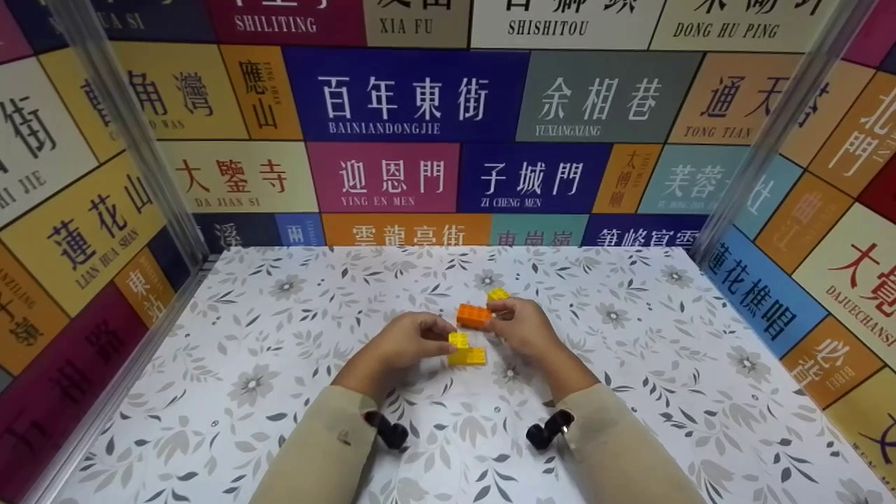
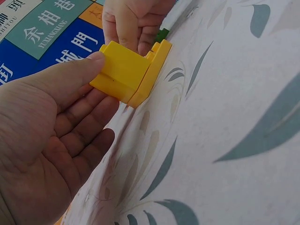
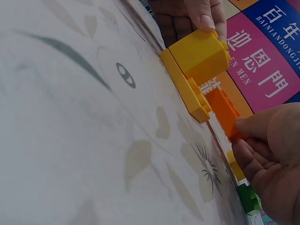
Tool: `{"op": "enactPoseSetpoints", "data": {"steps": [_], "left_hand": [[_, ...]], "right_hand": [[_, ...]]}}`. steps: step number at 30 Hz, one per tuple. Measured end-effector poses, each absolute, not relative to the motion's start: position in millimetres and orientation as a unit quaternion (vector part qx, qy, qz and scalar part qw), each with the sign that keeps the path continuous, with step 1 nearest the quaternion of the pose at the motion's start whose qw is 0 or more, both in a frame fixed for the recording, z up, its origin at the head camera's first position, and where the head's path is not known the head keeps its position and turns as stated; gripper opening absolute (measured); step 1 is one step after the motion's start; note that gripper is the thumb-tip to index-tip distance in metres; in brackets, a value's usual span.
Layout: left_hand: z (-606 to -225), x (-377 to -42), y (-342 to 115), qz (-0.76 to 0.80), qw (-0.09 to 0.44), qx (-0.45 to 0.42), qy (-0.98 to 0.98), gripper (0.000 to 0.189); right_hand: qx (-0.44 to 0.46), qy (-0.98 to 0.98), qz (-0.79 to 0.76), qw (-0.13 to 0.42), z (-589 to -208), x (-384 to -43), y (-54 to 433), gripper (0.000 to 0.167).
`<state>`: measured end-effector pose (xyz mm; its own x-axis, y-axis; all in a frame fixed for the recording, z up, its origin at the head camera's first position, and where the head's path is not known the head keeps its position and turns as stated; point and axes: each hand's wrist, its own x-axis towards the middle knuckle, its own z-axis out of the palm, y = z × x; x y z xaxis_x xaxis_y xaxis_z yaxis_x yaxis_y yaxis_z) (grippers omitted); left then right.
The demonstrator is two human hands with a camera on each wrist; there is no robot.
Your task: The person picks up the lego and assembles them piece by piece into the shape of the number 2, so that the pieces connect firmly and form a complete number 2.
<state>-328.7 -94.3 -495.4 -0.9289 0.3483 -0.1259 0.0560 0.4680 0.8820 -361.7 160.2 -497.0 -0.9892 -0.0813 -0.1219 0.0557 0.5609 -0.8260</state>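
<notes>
My left hand [image 1: 409,341] pinches a stepped stack of yellow toy bricks [image 1: 467,355] between thumb and fingers. A taller block sits on one end of a flat, wider piece, and bare studs show on the other end. Just beyond it, my right hand [image 1: 523,325] pinches an orange brick [image 1: 474,316] by its right end. In the right wrist view the orange brick [image 3: 224,112] tilts close to the yellow stack [image 3: 197,51]; whether they touch I cannot tell. The left wrist view shows the thumb on the stack's block [image 2: 125,65].
Another yellow brick [image 1: 498,294] lies behind my right hand, partly hidden by it. Near it in the right wrist view is a green brick [image 3: 248,199]. A floral white cloth [image 1: 231,434] covers the table, with walls of coloured panels [image 1: 413,94] at back and sides.
</notes>
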Motion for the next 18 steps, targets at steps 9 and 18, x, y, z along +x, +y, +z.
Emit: {"op": "enactPoseSetpoints", "data": {"steps": [9,18], "left_hand": [[-495,-327,-94,0.505,0.149,0.116,0.842,0.025],[-495,-326,-93,0.523,0.153,0.103,0.832,0.025]], "right_hand": [[-0.025,0.866,-0.494,0.072,-490,-358,168,0.040],[-0.008,0.860,-0.504,0.085,-480,-355,174,0.035]]}}
